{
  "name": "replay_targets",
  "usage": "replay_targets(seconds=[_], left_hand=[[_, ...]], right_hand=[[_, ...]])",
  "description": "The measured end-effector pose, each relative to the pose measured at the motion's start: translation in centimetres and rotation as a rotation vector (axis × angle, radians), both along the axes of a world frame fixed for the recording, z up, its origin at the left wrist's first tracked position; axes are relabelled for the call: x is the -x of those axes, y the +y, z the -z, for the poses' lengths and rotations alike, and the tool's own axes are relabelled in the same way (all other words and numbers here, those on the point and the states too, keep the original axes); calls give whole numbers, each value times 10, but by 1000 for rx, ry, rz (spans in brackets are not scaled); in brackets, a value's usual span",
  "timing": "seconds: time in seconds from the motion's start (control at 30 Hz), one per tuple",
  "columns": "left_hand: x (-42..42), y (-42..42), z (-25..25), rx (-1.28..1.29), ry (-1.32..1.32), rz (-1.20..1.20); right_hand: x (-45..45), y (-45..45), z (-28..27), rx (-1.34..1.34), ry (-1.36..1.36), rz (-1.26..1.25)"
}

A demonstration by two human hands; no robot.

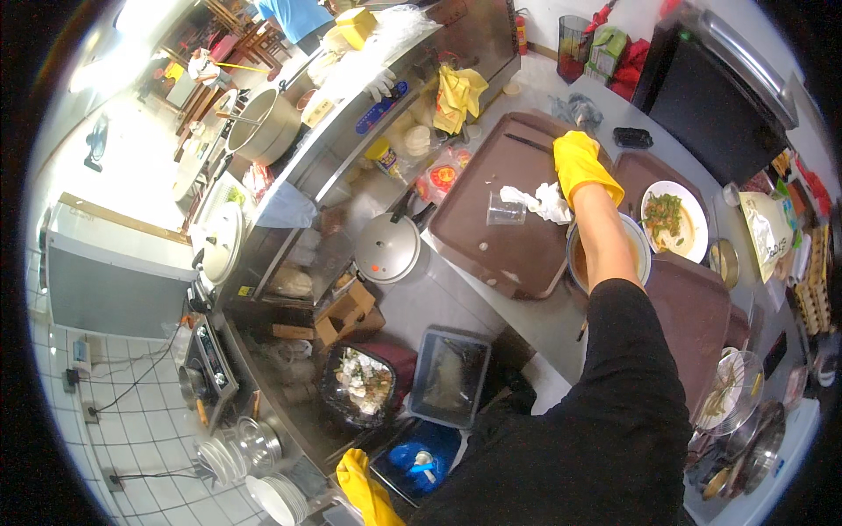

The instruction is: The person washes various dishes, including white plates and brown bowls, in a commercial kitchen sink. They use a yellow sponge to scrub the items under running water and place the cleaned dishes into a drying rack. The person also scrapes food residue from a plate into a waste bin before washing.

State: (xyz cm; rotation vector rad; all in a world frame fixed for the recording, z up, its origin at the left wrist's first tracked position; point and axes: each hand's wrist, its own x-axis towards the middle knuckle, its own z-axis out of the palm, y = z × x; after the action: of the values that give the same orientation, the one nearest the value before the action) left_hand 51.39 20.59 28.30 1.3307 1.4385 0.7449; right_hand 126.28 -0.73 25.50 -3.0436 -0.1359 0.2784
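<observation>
Both hands wear yellow rubber gloves. My right hand (582,164) reaches over the far right edge of a brown plastic tray (460,243); what its fingers touch is hidden by the glove. Crumpled white tissues (549,202), a clear plastic cup (506,209) and dark chopsticks (527,141) lie on that tray. Below my right forearm is a bowl (576,263) holding brownish liquid. A white plate (691,223) with green food remains stands to its right. My left hand (358,477) is low at the bottom, fingers curled, beside a blue-lined bin (421,460); whether it holds anything is unclear.
A waste bin (362,388) full of food scraps and tissues stands on the floor beside a grey plastic tub (450,378). A pressure cooker (388,248) is on the lower left. Stacked white plates (279,500) stand at bottom left. Two people are in the far background.
</observation>
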Motion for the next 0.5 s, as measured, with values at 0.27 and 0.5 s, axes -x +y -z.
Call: replay_targets(seconds=[0.27, 0.5], left_hand=[[2, -2, 11, 12, -36, -15], [-18, -6, 2, 66, -55, -60]], right_hand=[[13, -3, -1, 80, 11, -114], [-18, -22, -11, -311, 61, 204]])
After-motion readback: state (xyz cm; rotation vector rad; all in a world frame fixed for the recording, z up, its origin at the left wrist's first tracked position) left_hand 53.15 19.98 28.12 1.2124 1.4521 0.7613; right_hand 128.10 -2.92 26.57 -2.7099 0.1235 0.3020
